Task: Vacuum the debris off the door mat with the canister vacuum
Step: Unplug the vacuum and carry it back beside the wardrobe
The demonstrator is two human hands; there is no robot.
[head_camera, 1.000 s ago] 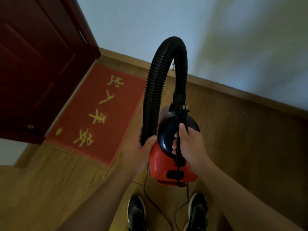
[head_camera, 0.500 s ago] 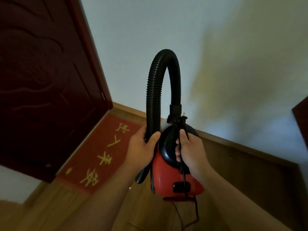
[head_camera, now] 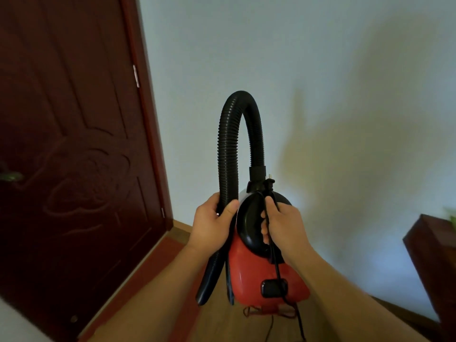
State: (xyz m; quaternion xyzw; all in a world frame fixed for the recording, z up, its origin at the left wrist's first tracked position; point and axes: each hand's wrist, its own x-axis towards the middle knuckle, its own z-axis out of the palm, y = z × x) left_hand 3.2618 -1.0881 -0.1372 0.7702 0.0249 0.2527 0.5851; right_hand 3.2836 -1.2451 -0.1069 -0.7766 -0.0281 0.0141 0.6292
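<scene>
The canister vacuum point(head_camera: 249, 275) is red with a glossy black handle point(head_camera: 249, 218); its hose point(head_camera: 228, 144) is black and ribbed. Dark maroon door point(head_camera: 61, 144) with carved swirls, red door mat point(head_camera: 165, 253), pale bluish-white wall point(head_camera: 296, 58), tan wood-grain floor point(head_camera: 214, 324).

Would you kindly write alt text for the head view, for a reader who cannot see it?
A person holds a red canister vacuum before a pale wall: the left hand grips its black hose, the right hand its handle and cord. A dark door stands at left.

One head-worn camera faces forward, close above the hands, toward the wall point(head_camera: 296, 70).
</scene>
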